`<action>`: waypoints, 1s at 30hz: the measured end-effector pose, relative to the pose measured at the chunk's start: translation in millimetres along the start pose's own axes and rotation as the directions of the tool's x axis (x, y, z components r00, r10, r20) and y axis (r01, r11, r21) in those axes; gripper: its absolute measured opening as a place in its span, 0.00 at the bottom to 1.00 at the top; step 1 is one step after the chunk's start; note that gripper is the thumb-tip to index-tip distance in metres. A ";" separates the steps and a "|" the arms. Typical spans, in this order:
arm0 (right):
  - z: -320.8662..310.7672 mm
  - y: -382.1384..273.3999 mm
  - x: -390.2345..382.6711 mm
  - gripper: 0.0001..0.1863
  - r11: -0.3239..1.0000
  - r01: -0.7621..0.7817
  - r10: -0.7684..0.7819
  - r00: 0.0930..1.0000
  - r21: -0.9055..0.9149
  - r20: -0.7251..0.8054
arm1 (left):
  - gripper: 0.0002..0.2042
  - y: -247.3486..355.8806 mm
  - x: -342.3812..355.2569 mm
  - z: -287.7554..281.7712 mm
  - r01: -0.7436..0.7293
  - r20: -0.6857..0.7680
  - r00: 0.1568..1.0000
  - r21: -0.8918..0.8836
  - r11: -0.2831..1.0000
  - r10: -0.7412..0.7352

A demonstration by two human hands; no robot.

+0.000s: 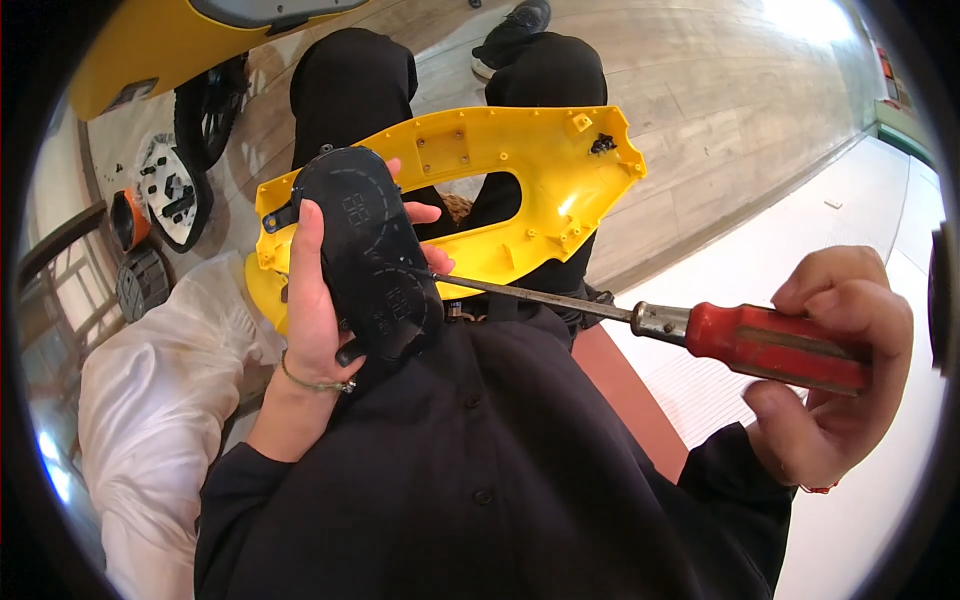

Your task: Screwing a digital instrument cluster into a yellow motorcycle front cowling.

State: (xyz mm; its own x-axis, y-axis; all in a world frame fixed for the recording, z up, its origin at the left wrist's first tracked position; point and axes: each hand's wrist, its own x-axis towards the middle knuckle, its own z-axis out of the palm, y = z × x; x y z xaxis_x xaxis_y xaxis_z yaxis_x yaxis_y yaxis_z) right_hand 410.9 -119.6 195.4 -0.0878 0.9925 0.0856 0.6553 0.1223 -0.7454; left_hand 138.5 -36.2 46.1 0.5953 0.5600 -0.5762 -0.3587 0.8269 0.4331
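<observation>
My left hand [318, 310] grips a black display panel [365, 250], rounded at both ends and marked with faint digit outlines. Fingers wrap behind it and show at its right edge; the thumb lies along its left side. In my right hand [840, 350] is a screwdriver [770, 345] with a red handle and a long metal shaft. Its tip reaches the panel's right part; whether it touches a screw is too small to tell. Beneath the panel, a yellow plastic shell [540, 225] with a large opening rests across my knees. Small dark screws [603, 144] lie in its right end.
A large yellow body part [150, 60] stands at the upper left, near a black tyre [210, 110]. A white tray-like part with small black pieces [170, 190] and an orange-rimmed cup shape [128, 220] lie on the floor. White cloth [160, 370] hangs at my left.
</observation>
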 end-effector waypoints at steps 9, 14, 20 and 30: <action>-12.5 -6.3 -3.3 0.22 0.969 -0.197 0.210 0.975 -0.151 0.076 | 0.38 -2.5 -0.8 3.4 0.004 -0.038 0.999 0.024 1.000 -0.003; -3.8 -1.7 3.0 0.25 1.000 -0.005 0.004 0.995 0.012 0.095 | 0.37 -3.1 -0.5 0.8 0.006 -0.044 0.999 0.011 1.000 -0.005; -4.9 -20.2 -5.0 0.24 0.867 -0.470 0.473 0.881 -0.166 -0.024 | 0.37 -4.7 -0.6 1.0 -0.012 -0.054 0.998 0.037 0.999 0.014; -2.0 -8.9 -5.4 0.25 0.808 -0.558 0.548 0.830 -0.188 -0.107 | 0.37 -5.0 -0.9 0.2 -0.013 -0.061 0.998 0.041 0.999 0.015</action>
State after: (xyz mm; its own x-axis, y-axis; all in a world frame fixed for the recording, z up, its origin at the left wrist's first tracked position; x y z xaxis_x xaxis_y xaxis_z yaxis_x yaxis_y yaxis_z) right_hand 407.0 -126.0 202.9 0.3666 0.8915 -0.2663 0.7197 -0.4531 -0.5260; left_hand 139.9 -40.8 44.6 0.5444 0.5747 -0.6110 -0.3362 0.8168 0.4688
